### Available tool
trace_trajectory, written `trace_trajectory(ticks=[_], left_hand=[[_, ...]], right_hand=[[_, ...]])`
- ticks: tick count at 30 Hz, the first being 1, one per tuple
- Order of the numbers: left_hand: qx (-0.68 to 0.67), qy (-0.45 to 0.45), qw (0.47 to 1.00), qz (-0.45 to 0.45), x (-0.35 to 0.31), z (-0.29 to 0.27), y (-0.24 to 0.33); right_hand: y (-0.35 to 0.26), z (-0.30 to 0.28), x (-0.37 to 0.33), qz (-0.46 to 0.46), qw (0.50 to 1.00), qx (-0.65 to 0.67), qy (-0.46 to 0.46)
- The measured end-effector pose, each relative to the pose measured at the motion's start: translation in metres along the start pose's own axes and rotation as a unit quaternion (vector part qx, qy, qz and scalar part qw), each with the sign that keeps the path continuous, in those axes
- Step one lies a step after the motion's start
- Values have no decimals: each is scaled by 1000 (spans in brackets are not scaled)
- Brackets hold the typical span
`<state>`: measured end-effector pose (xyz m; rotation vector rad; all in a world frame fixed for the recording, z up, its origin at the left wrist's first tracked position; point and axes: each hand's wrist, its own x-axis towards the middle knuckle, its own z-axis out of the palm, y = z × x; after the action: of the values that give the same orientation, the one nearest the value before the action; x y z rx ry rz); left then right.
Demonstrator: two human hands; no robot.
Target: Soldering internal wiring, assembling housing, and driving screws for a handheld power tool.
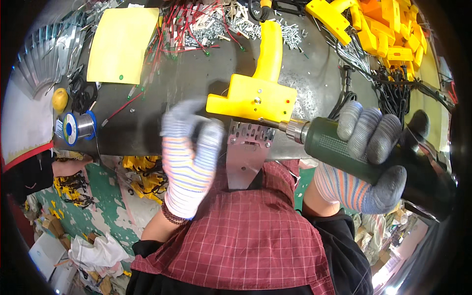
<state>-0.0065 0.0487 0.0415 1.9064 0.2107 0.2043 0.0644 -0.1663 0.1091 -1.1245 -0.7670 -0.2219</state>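
Lying beyond yellow casing (246, 96), screws (292, 37), red wires (172, 24)

Place: a small-parts assembly workshop.
Workbench (182, 73): loose screws (291, 38), red leads (169, 22) and a spool of silvery wire (87, 126) crowd its dark top.
Casings (381, 42): yellow plastic pistol-grip shells pile up at the far right, near bundled black cords (393, 96).
Power drill (327, 146): dark green, gripped in a gloved right hand (366, 135).
Apron (241, 236): red check, worn over dark clothing.
Floor (97, 183): scuffed green paint, with a white plastic sack (98, 253) and cardboard boxes (53, 224) at left.
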Motion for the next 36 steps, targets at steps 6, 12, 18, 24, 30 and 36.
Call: trace_trajectory(ticks=[6, 12, 18, 24, 30, 36], left_hand=[[234, 19, 949, 209, 42, 7, -20], [-168, -60, 979, -96, 29, 31, 5], [-158, -24, 984, -78, 20, 38, 5], [-145, 9, 986, -76, 19, 47, -8], [-223, -13, 974, -37, 38, 23, 38], [186, -164, 920, 302, 39, -18, 73]], right_hand=[[15, 1, 2, -18, 997, -45, -64], [10, 15, 4, 54, 997, -55, 20], [28, 7, -1, -14, 1000, 13, -13], [13, 10, 5, -4, 998, 62, 5], [-53, -7, 19, 38, 939, 232, 251], [-72, -168, -28, 353, 838, -278, 309]])
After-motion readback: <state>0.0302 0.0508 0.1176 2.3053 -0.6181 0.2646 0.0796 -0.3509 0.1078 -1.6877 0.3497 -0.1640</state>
